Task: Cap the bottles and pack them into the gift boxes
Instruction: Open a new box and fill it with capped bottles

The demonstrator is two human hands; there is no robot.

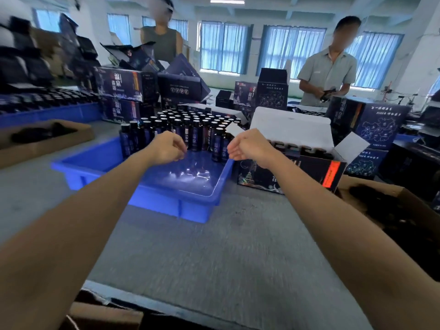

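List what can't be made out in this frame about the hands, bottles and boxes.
Head view only:
- Whether the left hand pinches a cap: fingertips curl away, blurred.
- Which dark glass bottles in the blue plastic tray are capped: rear rows too small.
- How full the open dark gift box with white flaps is: right hand and forearm cover part.
- Contents of the brown cardboard carton at right: dark, blurred, cut by the edge.
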